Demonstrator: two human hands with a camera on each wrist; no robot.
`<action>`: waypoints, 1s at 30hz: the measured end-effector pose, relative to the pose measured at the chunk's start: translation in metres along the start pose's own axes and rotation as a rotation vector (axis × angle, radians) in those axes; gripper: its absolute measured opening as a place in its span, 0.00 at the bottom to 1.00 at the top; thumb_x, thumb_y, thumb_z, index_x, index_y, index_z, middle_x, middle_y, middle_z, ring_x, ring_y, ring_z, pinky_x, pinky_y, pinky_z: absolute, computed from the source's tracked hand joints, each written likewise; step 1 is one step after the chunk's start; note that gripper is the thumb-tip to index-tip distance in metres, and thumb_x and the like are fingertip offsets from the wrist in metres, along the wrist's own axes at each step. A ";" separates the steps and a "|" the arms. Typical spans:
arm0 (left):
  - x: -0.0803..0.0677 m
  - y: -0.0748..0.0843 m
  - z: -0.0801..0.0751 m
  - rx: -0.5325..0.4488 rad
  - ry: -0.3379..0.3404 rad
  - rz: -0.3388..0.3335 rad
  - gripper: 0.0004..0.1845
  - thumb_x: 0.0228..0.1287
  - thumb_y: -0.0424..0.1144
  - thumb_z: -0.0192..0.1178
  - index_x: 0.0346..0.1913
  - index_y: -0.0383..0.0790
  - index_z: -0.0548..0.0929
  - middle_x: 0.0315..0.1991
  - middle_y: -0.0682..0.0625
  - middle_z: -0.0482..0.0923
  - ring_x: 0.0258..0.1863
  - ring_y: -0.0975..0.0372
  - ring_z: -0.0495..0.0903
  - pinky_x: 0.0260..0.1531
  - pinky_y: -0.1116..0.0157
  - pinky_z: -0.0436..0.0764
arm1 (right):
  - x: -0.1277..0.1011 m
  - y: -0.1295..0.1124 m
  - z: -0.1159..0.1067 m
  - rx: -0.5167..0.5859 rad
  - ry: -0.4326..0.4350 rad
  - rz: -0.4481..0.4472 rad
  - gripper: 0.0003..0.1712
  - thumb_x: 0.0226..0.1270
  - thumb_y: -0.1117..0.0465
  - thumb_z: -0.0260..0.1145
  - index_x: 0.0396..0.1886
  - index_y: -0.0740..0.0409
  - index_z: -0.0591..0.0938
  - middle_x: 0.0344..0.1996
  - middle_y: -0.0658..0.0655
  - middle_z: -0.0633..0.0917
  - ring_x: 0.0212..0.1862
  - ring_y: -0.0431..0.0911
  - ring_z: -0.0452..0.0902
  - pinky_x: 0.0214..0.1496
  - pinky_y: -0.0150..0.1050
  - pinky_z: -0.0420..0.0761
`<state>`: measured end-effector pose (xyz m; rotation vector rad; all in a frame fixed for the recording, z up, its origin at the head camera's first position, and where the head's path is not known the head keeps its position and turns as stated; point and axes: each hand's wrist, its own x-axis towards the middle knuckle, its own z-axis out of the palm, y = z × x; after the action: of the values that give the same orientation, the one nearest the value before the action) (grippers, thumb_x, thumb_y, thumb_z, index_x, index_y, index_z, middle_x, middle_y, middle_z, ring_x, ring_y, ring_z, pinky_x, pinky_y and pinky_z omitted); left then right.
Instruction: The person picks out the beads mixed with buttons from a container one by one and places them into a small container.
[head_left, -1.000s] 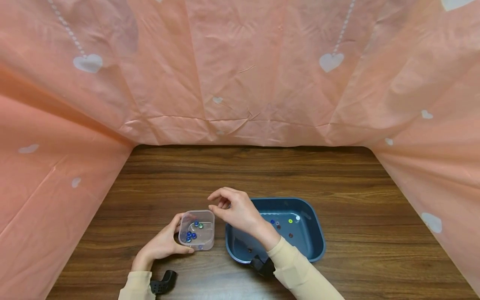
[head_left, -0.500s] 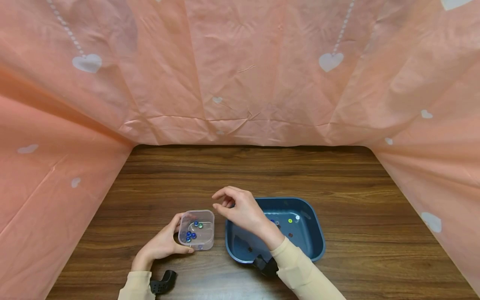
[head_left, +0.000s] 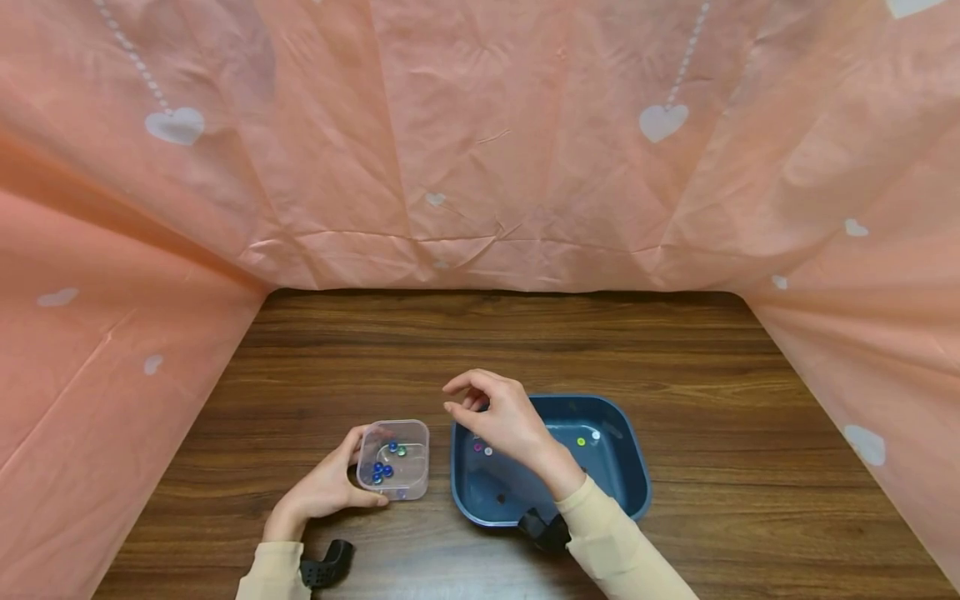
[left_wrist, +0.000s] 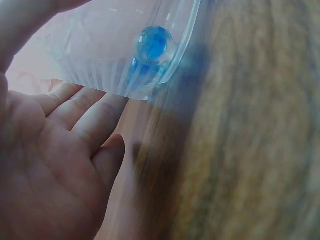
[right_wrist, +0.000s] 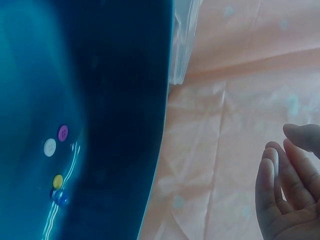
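Note:
My left hand [head_left: 341, 482] grips a small clear plastic box [head_left: 396, 457] that stands on the wooden table, thumb on its near side and fingers on its left. Several blue marbles [head_left: 382, 472] and a greenish one lie inside; the left wrist view shows one blue marble [left_wrist: 152, 42] against the box wall [left_wrist: 110, 70]. My right hand [head_left: 465, 400] hovers over the back left corner of a dark blue tray [head_left: 637, 479], its fingers loosely curved and holding nothing, as the fingers [right_wrist: 280, 185] in the right wrist view confirm. Small coloured buttons [head_left: 580, 441] lie on the tray floor.
A pink plastic sheet with white hearts [head_left: 663, 122] walls in the table at the back and on both sides. The brown wooden tabletop [head_left: 487, 342] stretches behind the box and tray. In the right wrist view a white, a purple and a yellow button [right_wrist: 58, 181] lie in the tray.
My right hand has moved to the right, from above the clear box to above the tray's left end. The left hand and box have stayed put.

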<state>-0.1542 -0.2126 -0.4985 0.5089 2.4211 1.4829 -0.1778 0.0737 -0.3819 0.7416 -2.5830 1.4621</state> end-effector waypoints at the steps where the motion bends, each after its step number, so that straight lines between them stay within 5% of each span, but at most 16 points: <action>1: 0.000 0.000 0.000 0.002 0.001 0.000 0.50 0.42 0.41 0.80 0.68 0.40 0.62 0.64 0.42 0.72 0.61 0.50 0.74 0.55 0.69 0.68 | 0.000 0.000 -0.001 -0.001 0.003 0.003 0.09 0.61 0.64 0.71 0.42 0.53 0.86 0.32 0.46 0.83 0.32 0.37 0.78 0.37 0.33 0.79; 30: 0.000 0.002 -0.001 0.039 0.005 0.003 0.51 0.43 0.43 0.80 0.69 0.41 0.60 0.65 0.44 0.72 0.61 0.52 0.74 0.56 0.67 0.68 | -0.011 0.009 -0.022 -0.024 0.077 0.119 0.09 0.60 0.62 0.72 0.41 0.51 0.86 0.28 0.46 0.83 0.31 0.39 0.78 0.36 0.35 0.78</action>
<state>-0.1537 -0.2123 -0.4960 0.5172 2.4584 1.4423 -0.1755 0.0999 -0.3803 0.5271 -2.6221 1.4571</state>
